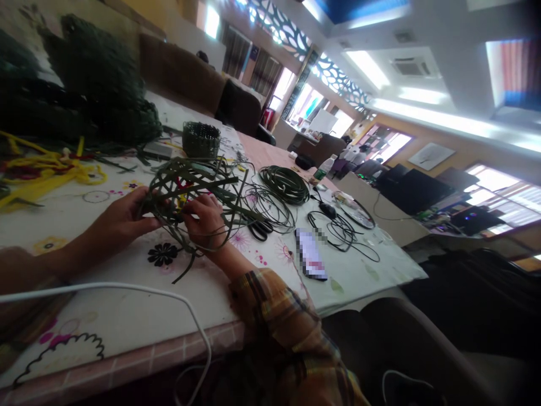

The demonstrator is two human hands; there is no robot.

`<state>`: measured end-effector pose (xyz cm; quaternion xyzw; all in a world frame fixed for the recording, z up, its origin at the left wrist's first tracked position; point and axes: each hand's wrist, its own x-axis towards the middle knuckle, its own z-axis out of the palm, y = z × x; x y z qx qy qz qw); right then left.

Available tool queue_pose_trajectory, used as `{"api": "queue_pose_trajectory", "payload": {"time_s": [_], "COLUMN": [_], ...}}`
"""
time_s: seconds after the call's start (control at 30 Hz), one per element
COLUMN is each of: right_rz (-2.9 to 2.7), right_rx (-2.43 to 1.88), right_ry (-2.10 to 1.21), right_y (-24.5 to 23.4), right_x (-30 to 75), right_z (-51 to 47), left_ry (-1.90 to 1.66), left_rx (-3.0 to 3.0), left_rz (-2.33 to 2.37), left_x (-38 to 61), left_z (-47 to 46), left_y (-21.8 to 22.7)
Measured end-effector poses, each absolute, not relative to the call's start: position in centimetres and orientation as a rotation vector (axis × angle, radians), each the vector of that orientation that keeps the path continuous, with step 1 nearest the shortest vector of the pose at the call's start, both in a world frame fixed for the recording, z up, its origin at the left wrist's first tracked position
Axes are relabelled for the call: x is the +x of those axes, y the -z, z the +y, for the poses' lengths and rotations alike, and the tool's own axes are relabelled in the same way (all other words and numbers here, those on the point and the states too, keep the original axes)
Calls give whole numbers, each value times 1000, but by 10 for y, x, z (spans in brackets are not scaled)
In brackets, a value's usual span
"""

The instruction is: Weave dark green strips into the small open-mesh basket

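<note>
A loosely woven piece of dark green strips [198,172], with long loose ends sticking out, is held over the flowered tablecloth. My left hand [129,217] grips its left side, the thumb in front and the fingers partly hidden behind it. At its front my right hand [205,221] is closed in a pinch on a green strip; the exact grip is small and dark. Bits of yellow and red show inside the weave, between the hands. Scissors with black handles [259,229] lie just right of my right hand.
Behind the piece stands a small woven basket [201,142]. A coil of green strips [284,184] lies to the right, and a phone [311,255] nearer the edge. Yellow strips [54,172] are heaped at left. A white cable [139,288] crosses the front.
</note>
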<state>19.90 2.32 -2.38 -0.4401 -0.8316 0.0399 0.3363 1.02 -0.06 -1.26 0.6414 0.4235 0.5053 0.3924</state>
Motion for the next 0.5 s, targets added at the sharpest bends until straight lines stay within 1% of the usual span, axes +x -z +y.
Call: {"api": "queue_pose_trajectory", "payload": {"time_s": [0.2, 0.37, 0.5], "right_rz": [-2341, -2479, -2359], "right_rx": [-937, -777, -874], "right_ry": [98, 178, 208], "right_y": [14, 3, 11], "right_x": [201, 210, 212], "right_z": [19, 26, 30], "left_ry": [-1339, -1395, -1471], "left_rx": [1427, 1371, 1374], "left_rz": [1093, 1109, 1141], "left_x": [17, 18, 17], "left_z": [-5, -7, -7], "left_y": [9, 7, 11]}}
